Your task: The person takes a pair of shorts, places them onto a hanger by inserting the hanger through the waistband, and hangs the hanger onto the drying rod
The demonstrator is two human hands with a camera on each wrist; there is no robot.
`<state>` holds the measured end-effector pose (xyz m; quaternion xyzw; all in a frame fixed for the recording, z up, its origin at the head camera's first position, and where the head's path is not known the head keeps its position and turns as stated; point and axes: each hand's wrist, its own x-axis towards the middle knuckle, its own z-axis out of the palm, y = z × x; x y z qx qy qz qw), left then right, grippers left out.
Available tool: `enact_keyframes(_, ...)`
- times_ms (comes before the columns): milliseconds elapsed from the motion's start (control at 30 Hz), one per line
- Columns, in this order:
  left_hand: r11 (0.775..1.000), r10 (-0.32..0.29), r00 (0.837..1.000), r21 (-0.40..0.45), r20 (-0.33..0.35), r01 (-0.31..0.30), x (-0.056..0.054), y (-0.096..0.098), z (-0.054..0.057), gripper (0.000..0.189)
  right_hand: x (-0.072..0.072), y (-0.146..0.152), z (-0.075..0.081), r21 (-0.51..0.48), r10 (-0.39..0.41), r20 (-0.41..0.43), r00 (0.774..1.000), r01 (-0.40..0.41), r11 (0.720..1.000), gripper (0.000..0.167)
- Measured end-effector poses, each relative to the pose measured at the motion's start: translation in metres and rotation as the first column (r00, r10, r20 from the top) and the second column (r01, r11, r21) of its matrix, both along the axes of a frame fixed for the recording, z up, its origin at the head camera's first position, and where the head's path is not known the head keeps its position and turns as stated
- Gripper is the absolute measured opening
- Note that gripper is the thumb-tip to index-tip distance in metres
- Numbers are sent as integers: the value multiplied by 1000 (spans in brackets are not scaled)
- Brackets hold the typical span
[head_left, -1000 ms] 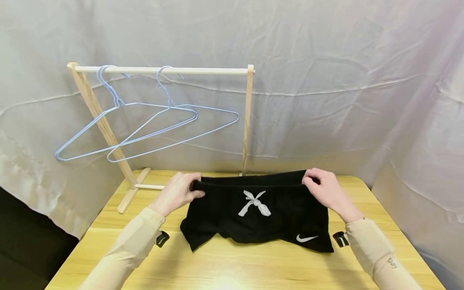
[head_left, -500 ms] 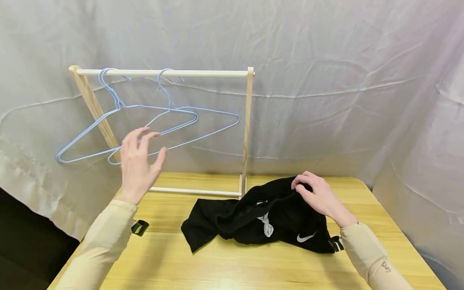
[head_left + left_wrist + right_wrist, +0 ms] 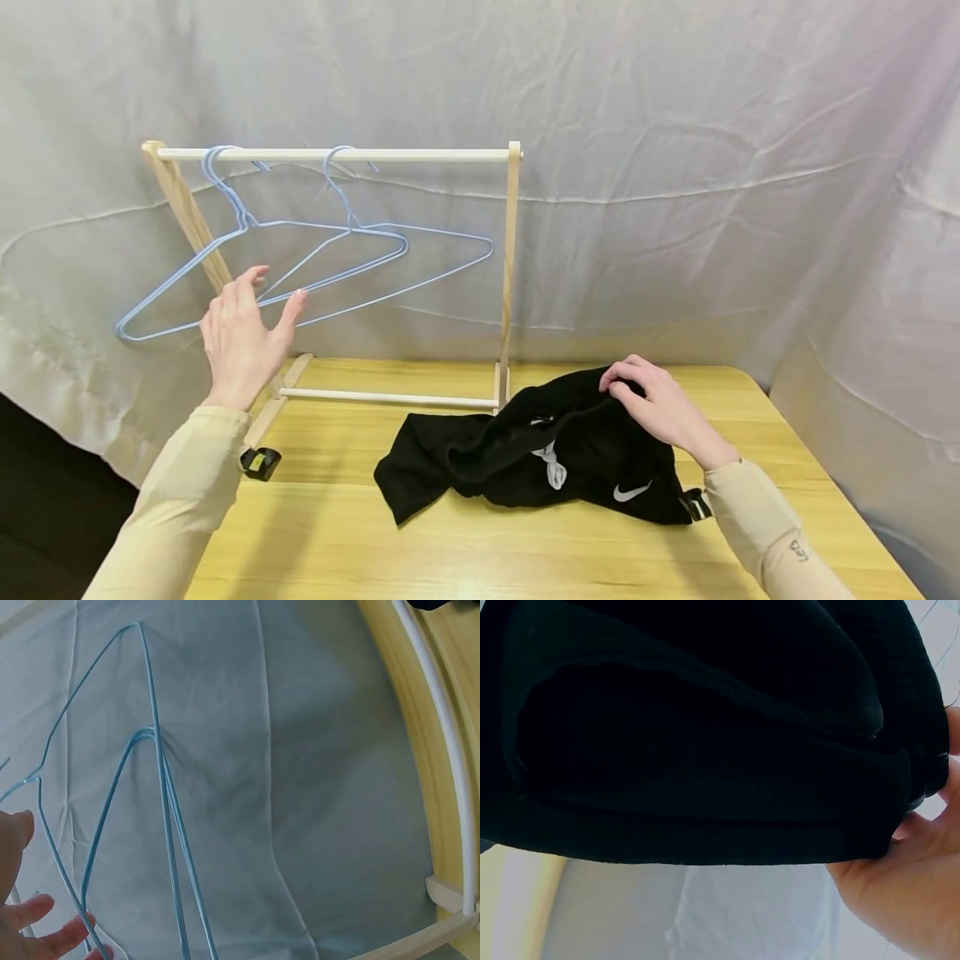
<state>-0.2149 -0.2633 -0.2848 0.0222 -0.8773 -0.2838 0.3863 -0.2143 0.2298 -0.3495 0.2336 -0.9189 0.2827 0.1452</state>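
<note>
A pair of black shorts [image 3: 585,450] with a white drawstring bow [image 3: 553,468] and a white swoosh lies crumpled on the table. My right hand [image 3: 656,404] pinches the waistband at its right end, holding it raised; in the right wrist view the thumb and fingers grip the black cloth [image 3: 705,772]. The left side of the shorts has collapsed flat. My left hand [image 3: 243,342] is raised in front of the blue wire hangers [image 3: 243,221], fingers spread and holding nothing. In the left wrist view its fingertips overlap the wire of a hanger [image 3: 52,840].
A wooden rack [image 3: 512,267] with a white rail [image 3: 435,155] stands at the table's back left. One hanger [image 3: 349,221] hangs apart, right of the others. A grey cloth [image 3: 675,167] backs the wooden table [image 3: 480,558].
My left hand has let go of the waistband and risen to the hangers, lately shifting left and slightly down. The shorts' left side has dropped. My right hand keeps its hold, slightly further left.
</note>
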Motion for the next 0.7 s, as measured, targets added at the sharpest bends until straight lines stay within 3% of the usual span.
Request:
enact_keyframes(400,989,53,989,127,140,-71,-1,-11,2,56,1,1,-1,-3,1,-1,1000,-1,1000,19)
enact_keyframes(700,956,55,968,267,245,-122,-6,-20,2,59,2,1,-3,-1,-2,0,1000,2,1000,19)
